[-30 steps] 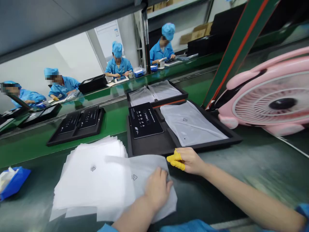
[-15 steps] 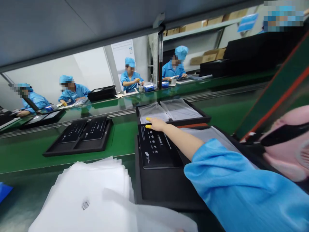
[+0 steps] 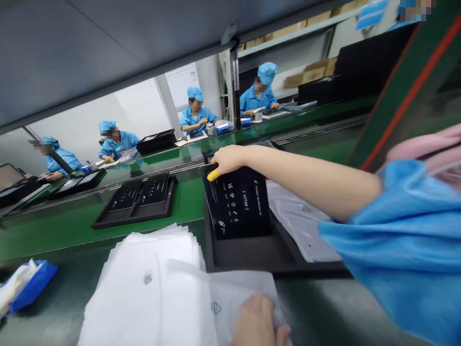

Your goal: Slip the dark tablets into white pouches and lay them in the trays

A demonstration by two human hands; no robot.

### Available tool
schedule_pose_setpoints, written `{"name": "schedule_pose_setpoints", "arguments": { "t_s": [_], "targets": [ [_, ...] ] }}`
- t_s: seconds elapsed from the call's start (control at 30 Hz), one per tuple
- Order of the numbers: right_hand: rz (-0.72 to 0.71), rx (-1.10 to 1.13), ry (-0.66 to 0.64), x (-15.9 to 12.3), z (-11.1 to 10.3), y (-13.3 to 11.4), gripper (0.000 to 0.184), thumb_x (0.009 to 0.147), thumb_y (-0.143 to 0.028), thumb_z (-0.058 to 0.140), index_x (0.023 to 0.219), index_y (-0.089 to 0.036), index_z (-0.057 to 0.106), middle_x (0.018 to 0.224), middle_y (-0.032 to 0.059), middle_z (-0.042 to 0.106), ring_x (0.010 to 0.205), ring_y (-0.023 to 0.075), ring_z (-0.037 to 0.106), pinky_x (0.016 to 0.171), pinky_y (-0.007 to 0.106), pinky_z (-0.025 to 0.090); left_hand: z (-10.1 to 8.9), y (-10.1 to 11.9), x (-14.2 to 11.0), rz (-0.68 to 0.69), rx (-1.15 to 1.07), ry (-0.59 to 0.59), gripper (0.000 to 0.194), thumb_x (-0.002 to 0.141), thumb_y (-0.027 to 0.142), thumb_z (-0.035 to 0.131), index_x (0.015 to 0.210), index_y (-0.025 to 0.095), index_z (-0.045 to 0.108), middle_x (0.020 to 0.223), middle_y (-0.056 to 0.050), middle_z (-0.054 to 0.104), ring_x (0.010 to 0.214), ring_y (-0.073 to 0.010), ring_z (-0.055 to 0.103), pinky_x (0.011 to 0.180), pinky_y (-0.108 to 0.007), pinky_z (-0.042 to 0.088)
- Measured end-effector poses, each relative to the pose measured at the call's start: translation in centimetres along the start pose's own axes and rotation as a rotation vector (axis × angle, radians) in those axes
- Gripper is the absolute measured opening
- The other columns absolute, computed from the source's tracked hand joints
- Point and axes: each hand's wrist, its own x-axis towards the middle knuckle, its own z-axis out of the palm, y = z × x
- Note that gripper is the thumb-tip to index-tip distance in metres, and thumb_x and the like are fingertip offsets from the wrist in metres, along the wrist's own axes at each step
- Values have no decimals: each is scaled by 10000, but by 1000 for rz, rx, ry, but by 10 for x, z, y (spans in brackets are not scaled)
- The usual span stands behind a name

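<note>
My right hand (image 3: pixel 226 161), with a yellow finger cot on one fingertip, grips the far edge of a black tablet (image 3: pixel 239 203) and tilts it up out of the black tray (image 3: pixel 248 252). A bagged item (image 3: pixel 300 223) lies in the tray's right half, partly under my arm. My left hand (image 3: pixel 257 321) rests at the bottom edge on a white foam bag (image 3: pixel 230 300) that lies on a stack of white foam bags (image 3: pixel 144 283). Its fingers are mostly out of frame.
A second black tray with two tablets (image 3: pixel 139 199) sits on the green conveyor (image 3: pixel 54 226). A blue tissue pack (image 3: pixel 25 288) lies at the left. A pink fan (image 3: pixel 428 146) is at the right. Several workers in blue sit across the line (image 3: pixel 196 113).
My right hand reached from the near tray edge to the tablet's far edge and has lifted that edge. My left hand stayed on the foam bag.
</note>
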Motion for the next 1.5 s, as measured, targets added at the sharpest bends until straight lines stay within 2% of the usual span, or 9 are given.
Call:
{"name": "schedule_pose_setpoints", "arguments": {
  "t_s": [0.1, 0.2, 0.43, 0.6, 0.73, 1.07, 1.3, 1.4, 1.5],
  "targets": [
    [-117, -207, 82, -68, -19, -28, 446, 648, -518, 621, 929, -175, 668, 893, 100, 662, 859, 256, 605, 661, 292, 392, -22, 12, -7, -3, 88, -27, 362, 782, 376, 518, 1041, 127, 557, 1061, -142, 559, 1010, -292, 497, 896, -426, 391],
    [-48, -188, 222, -140, -19, -31, 349, 703, -488, 580, 827, -176, 674, 762, 76, 661, 768, 234, 611, 609, 281, 383, -26, 18, -10, -11, 149, -9, 347, 782, 341, 509, 1029, 101, 551, 1042, -166, 559, 984, -302, 507, 876, -432, 399],
    [469, 740, 915, -288, 38, -3, 507, 561, -663, 626, 689, -173, 655, 597, 15, 605, 533, 152, 536, 491, 278, 432, -25, 11, -15, -85, -287, 287, 92, 711, 300, 575, 722, 208, 575, 776, -75, 597, 747, -218, 553, 710, -323, 430],
    [620, 1089, 942, -349, 74, -21, 482, 421, -596, 749, 654, -183, 662, 620, 33, 641, 500, 147, 549, 476, 293, 497, -29, 6, -25, -97, -575, 357, 225, 711, 399, 569, 663, 181, 547, 711, -45, 597, 700, -186, 541, 627, -284, 424],
    [622, 1015, 926, -361, 83, -27, 462, 435, -600, 735, 647, -193, 676, 604, 32, 650, 518, 162, 570, 484, 288, 511, -30, 1, -26, -190, -889, 492, 301, 677, 456, 585, 605, 181, 487, 586, 12, 520, 578, -128, 464, 576, -258, 390],
    [353, 929, 887, -340, 128, -38, 345, 675, -514, 644, 669, -169, 658, 567, 5, 626, 487, 133, 568, 455, 227, 465, -45, -1, -37, -303, -855, 829, 486, 705, 658, 468, 579, 190, 441, 519, 41, 405, 521, -106, 393, 523, -248, 362],
    [-86, 761, 953, -344, 130, -47, 235, 750, -395, 632, 662, -178, 628, 535, 15, 597, 457, 100, 523, 434, 204, 402, -103, -3, -60, -110, -505, 914, 327, 855, 433, 482, 955, 131, 559, 879, -27, 574, 736, -133, 553, 651, -293, 475],
    [-88, 792, 968, -340, 130, -51, 216, 750, -382, 636, 674, -180, 626, 535, 7, 597, 460, 91, 521, 440, 189, 408, -108, 9, -72, -46, -451, 909, 305, 859, 426, 473, 937, 144, 560, 865, -31, 576, 709, -123, 543, 638, -281, 469],
    [74, 898, 921, -332, 139, -53, 317, 736, -460, 621, 625, -163, 609, 518, 9, 574, 459, 96, 516, 440, 194, 413, -89, 22, -81, 117, -378, 895, 288, 846, 440, 455, 755, 181, 541, 657, 1, 518, 558, -107, 467, 538, -240, 405]
  ]
}}
